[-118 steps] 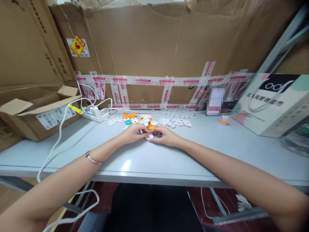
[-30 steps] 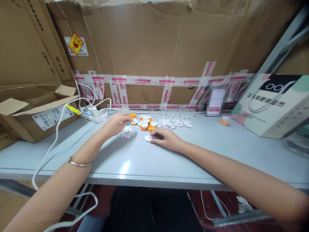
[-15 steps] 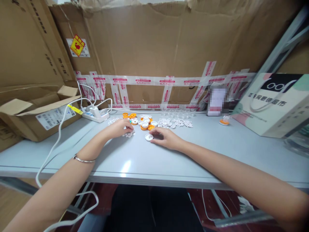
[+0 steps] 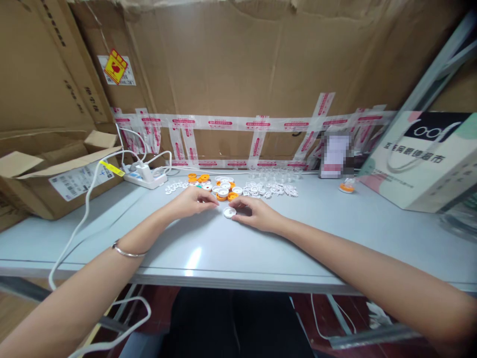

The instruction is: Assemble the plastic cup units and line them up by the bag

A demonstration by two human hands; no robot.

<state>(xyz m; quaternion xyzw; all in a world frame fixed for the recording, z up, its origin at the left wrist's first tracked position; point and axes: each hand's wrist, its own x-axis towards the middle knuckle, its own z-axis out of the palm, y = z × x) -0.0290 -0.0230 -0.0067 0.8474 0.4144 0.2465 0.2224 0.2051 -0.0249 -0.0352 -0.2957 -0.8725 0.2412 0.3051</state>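
My right hand [image 4: 252, 211] grips a round white plastic cap [image 4: 229, 213] by its right edge, low over the table. My left hand [image 4: 196, 201] is just left of the cap, its thumb and fingertips pinched together; whatever they hold is too small to make out. Behind both hands lie white round caps [image 4: 222, 192] and orange round caps [image 4: 232, 196], some stacked. Small white pieces [image 4: 276, 189] are spread to the right of these, and more small white pieces [image 4: 175, 187] lie beyond my left hand.
Clear plastic cups [image 4: 276, 173] stand along the back. A power strip [image 4: 145, 176] with white cables and an open cardboard box [image 4: 74, 174] are at left. A phone [image 4: 333, 156], an orange-and-white assembled piece [image 4: 346, 187] and a paper bag [image 4: 417, 164] stand at right.
My left hand has moved right, away from the small white pieces and closer to the white cap. My right hand keeps its hold on the cap in nearly the same spot.
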